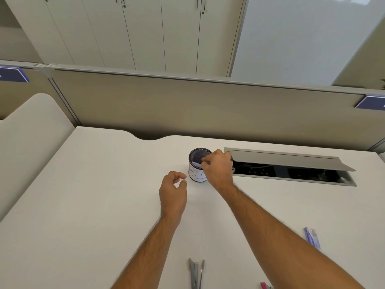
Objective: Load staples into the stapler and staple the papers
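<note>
Reaching right hand [217, 166]: grip pinching white paper [196, 163] at cup [196, 163] rim
Left hand [173, 189]: released, beside cup
Stapler [195, 273]: opened, near worktop [93, 195] edge
Staples [311, 237]: right

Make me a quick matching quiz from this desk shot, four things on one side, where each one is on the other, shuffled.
Things:
1. mesh cup
2. opened stapler
3. left hand
4. cable hatch

Places:
A. near edge of the desk, bottom centre
B. hovering just left of the cup
C. set into the desk, right of the cup
D. under the right hand fingertips

Pairs: 1-D, 2-A, 3-B, 4-C
</note>
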A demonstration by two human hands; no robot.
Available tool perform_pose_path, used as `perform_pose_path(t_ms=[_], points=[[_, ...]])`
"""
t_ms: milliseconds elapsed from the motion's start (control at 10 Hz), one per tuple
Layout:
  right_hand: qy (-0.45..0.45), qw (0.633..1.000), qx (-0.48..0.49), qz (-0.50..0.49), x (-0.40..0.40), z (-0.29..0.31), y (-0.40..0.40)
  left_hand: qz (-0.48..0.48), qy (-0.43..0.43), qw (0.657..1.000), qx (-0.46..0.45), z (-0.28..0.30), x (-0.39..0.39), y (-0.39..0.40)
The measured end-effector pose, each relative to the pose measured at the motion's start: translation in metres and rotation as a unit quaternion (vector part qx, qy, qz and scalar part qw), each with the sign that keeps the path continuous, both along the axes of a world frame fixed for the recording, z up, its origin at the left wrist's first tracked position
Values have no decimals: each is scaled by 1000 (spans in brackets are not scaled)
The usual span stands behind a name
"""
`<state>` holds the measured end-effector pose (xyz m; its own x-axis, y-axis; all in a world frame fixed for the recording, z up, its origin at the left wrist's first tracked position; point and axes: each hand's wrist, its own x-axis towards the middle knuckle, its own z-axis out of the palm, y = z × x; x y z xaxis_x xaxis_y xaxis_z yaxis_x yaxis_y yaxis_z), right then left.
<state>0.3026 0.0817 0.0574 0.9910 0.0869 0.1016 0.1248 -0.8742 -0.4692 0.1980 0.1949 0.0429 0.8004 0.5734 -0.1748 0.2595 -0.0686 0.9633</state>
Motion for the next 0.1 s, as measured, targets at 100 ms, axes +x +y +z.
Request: perform_pose_path(t_ms=[100], points=[[8,999,44,-4,-6,4,-3,-5,-2,1000,14,5,-4,-2]])
